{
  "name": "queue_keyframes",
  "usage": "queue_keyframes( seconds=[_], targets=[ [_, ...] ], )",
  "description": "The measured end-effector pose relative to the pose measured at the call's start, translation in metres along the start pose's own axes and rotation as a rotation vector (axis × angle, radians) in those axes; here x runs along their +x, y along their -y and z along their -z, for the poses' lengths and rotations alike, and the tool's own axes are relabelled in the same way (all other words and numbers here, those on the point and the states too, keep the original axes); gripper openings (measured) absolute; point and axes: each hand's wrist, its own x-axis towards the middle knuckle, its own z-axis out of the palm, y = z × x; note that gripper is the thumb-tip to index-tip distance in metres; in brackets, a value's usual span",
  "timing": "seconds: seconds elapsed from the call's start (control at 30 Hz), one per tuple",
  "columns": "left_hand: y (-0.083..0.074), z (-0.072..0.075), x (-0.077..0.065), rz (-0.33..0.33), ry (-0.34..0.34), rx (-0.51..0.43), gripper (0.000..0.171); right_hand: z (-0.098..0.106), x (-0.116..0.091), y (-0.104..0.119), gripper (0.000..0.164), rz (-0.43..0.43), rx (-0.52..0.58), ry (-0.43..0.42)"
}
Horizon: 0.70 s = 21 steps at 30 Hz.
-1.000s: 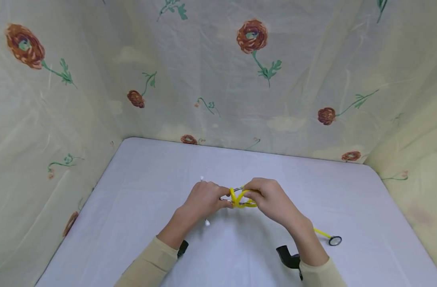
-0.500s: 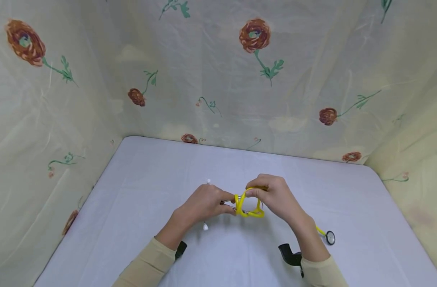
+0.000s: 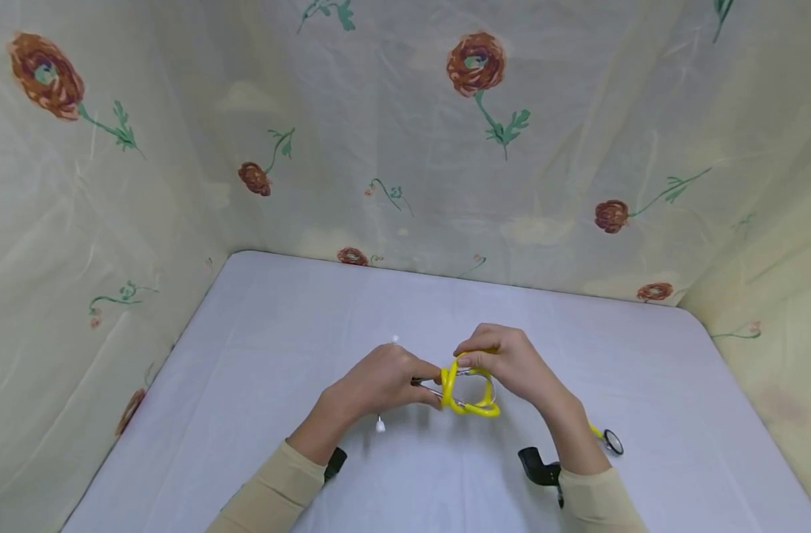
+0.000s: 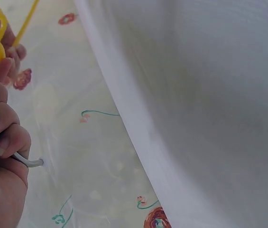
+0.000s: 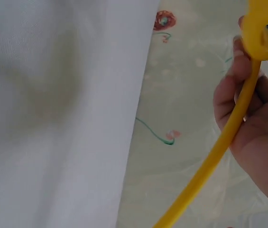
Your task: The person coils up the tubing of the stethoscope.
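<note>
A stethoscope with yellow tubing (image 3: 448, 392) is held up over the table between both hands. My left hand (image 3: 382, 381) grips its metal ear tubes, and a white ear tip (image 3: 380, 426) sticks out below that hand. Just right of the fingers the tubing wraps around the metal tubes in loops. My right hand (image 3: 515, 366) pinches the tubing at the top of the loop. In the right wrist view, a length of yellow tube (image 5: 209, 161) runs down past the palm. The round chest piece (image 3: 613, 442) shows beyond the right forearm.
The white-covered table (image 3: 299, 311) lies below. Flower-printed sheeting (image 3: 405, 133) encloses its back and sides. Black wrist-worn parts (image 3: 539, 468) are seen beside both forearms.
The tubing loop has widened and shifted slightly right and nearer. My right hand has moved a little right, still pinching the tube. The chest piece has shifted slightly left.
</note>
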Motion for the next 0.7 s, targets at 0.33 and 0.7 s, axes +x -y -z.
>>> queue_keyframes(
  seconds=[0.33, 0.7],
  targets=[
    [-0.005, -0.001, 0.002, -0.035, -0.059, -0.079, 0.031, 0.002, 0.001, -0.021, 0.02, -0.017, 0.205, 0.104],
    [-0.011, 0.001, 0.001, 0.018, -0.112, -0.188, 0.032, -0.009, -0.005, -0.031, 0.023, 0.019, 0.407, 0.124]
  ],
)
